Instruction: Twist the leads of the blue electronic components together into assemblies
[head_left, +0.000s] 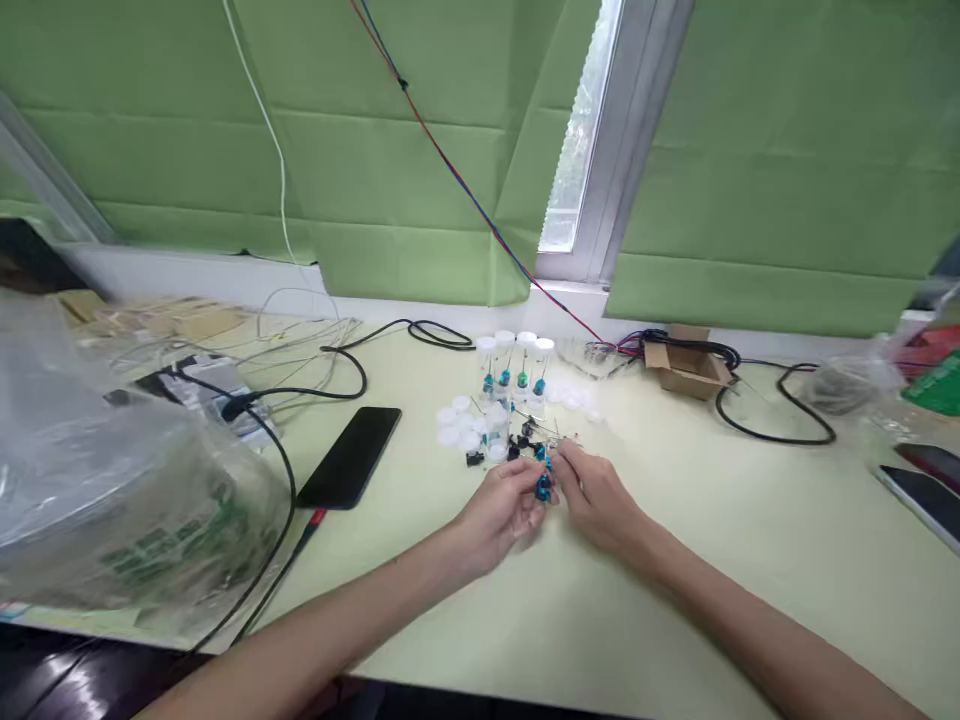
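My left hand (502,505) is closed, its thumb and fingers pinching a small blue part (543,487) with dark bits. Close beside it, my right hand (598,488) is closed too, fingertips pressed together at the same part; what they grip is too small to make out. Just beyond the fingers lie loose black pieces (514,450) and thin metal pins. An upright clear vial (496,430) stands behind my left hand. Farther back is a row of several capped clear vials (523,365), each with a blue or green piece and a thin rod inside.
White round caps (459,424) lie left of the vials, with more whitish pieces (574,396) to the right. A black phone (349,458) rests on the table, a plastic bag (135,480) at the left. An open cardboard box (686,368) and black cables (780,438) are at the back right.
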